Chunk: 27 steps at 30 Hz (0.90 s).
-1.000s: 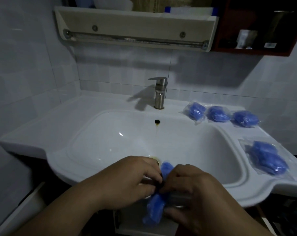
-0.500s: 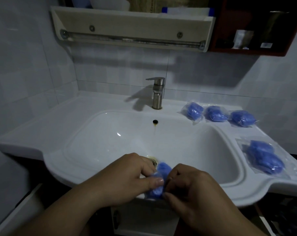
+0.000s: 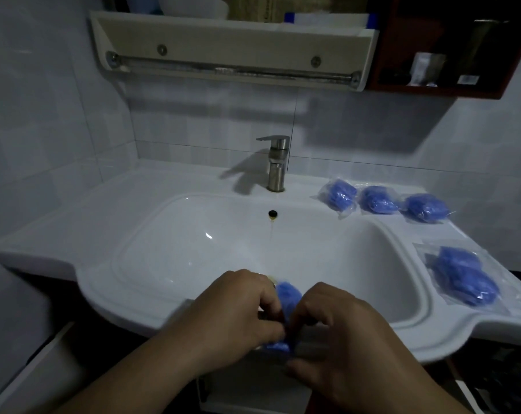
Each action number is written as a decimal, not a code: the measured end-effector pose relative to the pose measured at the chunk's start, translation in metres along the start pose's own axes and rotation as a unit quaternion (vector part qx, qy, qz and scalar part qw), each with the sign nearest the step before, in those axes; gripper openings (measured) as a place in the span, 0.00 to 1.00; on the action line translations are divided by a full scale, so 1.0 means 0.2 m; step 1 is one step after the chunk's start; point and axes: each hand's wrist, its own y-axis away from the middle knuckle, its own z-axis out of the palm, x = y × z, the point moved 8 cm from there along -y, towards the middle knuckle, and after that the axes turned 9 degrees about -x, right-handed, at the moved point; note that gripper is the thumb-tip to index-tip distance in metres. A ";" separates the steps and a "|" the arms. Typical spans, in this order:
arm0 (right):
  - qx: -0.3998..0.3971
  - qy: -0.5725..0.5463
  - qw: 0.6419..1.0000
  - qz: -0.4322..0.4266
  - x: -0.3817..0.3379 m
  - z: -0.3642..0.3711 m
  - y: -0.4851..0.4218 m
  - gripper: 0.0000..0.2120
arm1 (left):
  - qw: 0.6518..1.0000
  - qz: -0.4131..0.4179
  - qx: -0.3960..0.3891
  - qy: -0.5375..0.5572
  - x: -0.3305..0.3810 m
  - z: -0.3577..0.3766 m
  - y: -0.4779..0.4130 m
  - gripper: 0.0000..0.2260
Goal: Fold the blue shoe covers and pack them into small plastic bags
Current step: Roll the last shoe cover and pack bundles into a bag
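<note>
Head view. Dim tiled bathroom. White vanity tabletop (image 3: 74, 222) with the sink (image 3: 193, 240) moulded into it. Faucet (image 3: 276, 164) sits behind the sink at centre, overflow hole (image 3: 272, 213) is on the sink's back wall. A cream shelf (image 3: 229, 40) with a metal towel bar (image 3: 232, 70) hangs on the wall above the sink, and a dark red cabinet (image 3: 450, 91) hangs above the sink's right side.

Blue shoe cover (image 3: 287, 297) is over the sink's front rim, roughly mid-width, held in the air between both hands. It is bunched into a narrow strip. Its long axis runs from the front rim toward the sink's back; the far end sticks up past the knuckles, the near end shows below the left thumb.

Left hand (image 3: 238, 318): fingers curled, pinching the cover's left edge. Right hand (image 3: 342, 333): fingers curled, pinching the right edge; knuckles of the two hands nearly touch. Blurred there, so any bag around the cover can't be made out.

On the tabletop right of the sink: three filled small bags in a row at the back corner (image 3: 339, 195) (image 3: 377, 200) (image 3: 426, 207), and one larger bag of blue covers (image 3: 465, 279) beside the sink's right rim.
</note>
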 end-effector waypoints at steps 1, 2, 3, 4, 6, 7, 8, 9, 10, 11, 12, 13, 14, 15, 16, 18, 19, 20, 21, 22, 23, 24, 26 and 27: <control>0.000 0.002 1.000 -0.001 0.00 0.00 0.00 0.16 | 1.000 0.010 -0.014 0.006 0.00 0.00 0.00 0.02; -0.002 0.006 1.000 -0.005 0.00 0.00 0.00 0.17 | 0.999 0.019 -0.030 0.017 0.00 0.00 0.01 0.02; -0.006 0.015 1.000 -0.011 0.00 0.01 0.00 0.18 | 0.998 0.027 -0.045 0.031 0.01 0.00 0.01 0.03; -0.016 0.024 0.999 -0.014 0.00 0.02 0.00 0.18 | 0.997 0.034 -0.059 0.045 0.02 -0.01 0.02 0.04; -0.036 0.029 0.999 -0.011 0.01 0.06 -0.01 0.17 | 0.993 0.041 -0.085 0.069 0.03 -0.02 0.03 0.04; -0.036 0.024 0.999 -0.004 0.01 0.06 -0.01 0.18 | 0.991 0.039 -0.101 0.080 0.03 -0.02 0.04 0.04; -0.026 0.018 0.999 0.005 0.02 0.06 -0.02 0.20 | 0.989 0.035 -0.116 0.086 0.03 -0.02 0.05 0.05; -0.016 0.012 1.000 0.012 0.02 0.04 -0.02 0.22 | 0.988 0.031 -0.125 0.085 0.03 -0.02 0.06 0.06; -0.019 0.003 1.000 0.022 0.01 0.04 -0.02 0.24 | 0.989 0.025 -0.125 0.076 0.03 -0.02 0.06 0.06; -0.034 -0.006 0.999 0.029 0.00 0.04 -0.02 0.23 | 0.991 0.016 -0.115 0.065 0.02 -0.04 0.06 0.07; -0.047 -0.011 0.998 0.035 -0.01 0.03 -0.02 0.19 | 0.994 0.005 -0.097 0.059 0.02 -0.05 0.06 0.06; -0.059 -0.012 0.997 0.042 0.00 0.04 -0.01 0.14 | 0.995 -0.003 -0.078 0.061 0.01 -0.06 0.06 0.05; -0.061 -0.014 0.997 0.046 0.00 0.03 -0.01 0.14 | 0.996 -0.009 -0.064 0.068 0.01 -0.07 0.06 0.04; -0.054 -0.018 0.997 0.051 0.00 0.03 0.00 0.15 | 0.996 -0.012 -0.054 0.076 0.01 -0.07 0.06 0.03; -0.046 -0.019 0.997 0.061 0.01 0.02 -0.01 0.16 | 0.996 -0.013 -0.045 0.081 0.01 -0.07 0.05 0.03; -0.037 -0.025 0.995 0.091 0.01 0.02 -0.01 0.18 | 0.996 -0.020 -0.022 0.083 -0.01 -0.06 0.05 0.03; -0.033 -0.028 0.993 0.111 0.02 0.02 -0.01 0.18 | 0.997 -0.024 -0.011 0.079 -0.01 -0.06 0.04 0.04; -0.027 -0.020 0.991 0.127 0.02 0.02 -0.01 0.18 | 0.997 -0.027 -0.001 0.073 -0.01 -0.05 0.04 0.05; -0.015 -0.006 0.991 0.136 0.02 0.02 -0.01 0.17 | 0.997 -0.028 0.006 0.066 -0.01 -0.04 0.04 0.06; 0.001 0.012 0.990 0.139 0.02 0.01 -0.01 0.16 | 0.998 -0.029 0.010 0.059 -0.01 -0.04 0.03 0.06; 0.017 0.019 0.990 0.140 0.01 0.01 -0.01 0.14 | 0.998 -0.030 0.014 0.051 0.00 -0.03 0.03 0.05; 0.022 0.025 0.990 0.137 0.02 0.02 -0.01 0.14 | 0.998 -0.029 0.017 0.044 0.00 -0.02 0.02 0.05; 0.020 0.030 0.991 0.130 0.03 0.04 -0.03 0.13 | 0.999 -0.023 0.027 0.019 0.00 -0.02 0.02 0.05; 0.031 0.015 0.993 0.116 0.03 0.03 -0.03 0.10 | 0.999 -0.014 0.033 0.006 0.00 -0.02 0.02 0.06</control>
